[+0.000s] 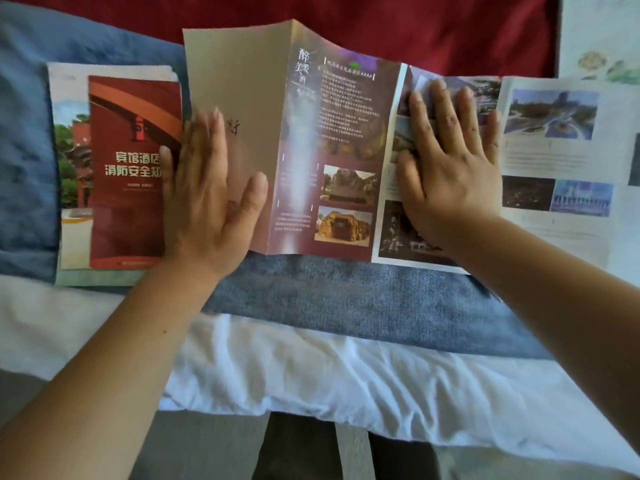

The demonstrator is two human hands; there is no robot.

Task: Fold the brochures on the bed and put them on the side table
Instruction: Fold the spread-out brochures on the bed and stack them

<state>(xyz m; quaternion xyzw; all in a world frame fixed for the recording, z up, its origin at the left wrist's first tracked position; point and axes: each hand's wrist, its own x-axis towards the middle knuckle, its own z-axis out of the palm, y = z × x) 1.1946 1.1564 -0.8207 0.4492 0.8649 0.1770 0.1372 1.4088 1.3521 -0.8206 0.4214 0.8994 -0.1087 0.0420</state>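
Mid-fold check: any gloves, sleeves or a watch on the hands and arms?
None visible. The left hand and right hand are bare, without gloves or rings, and both forearms are uncovered to the frame edge: no sleeve, watch or band.

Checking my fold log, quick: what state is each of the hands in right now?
Left hand: open, laid flat against the tan panel of the brochure.
Right hand: open, pressed flat on the same brochure.
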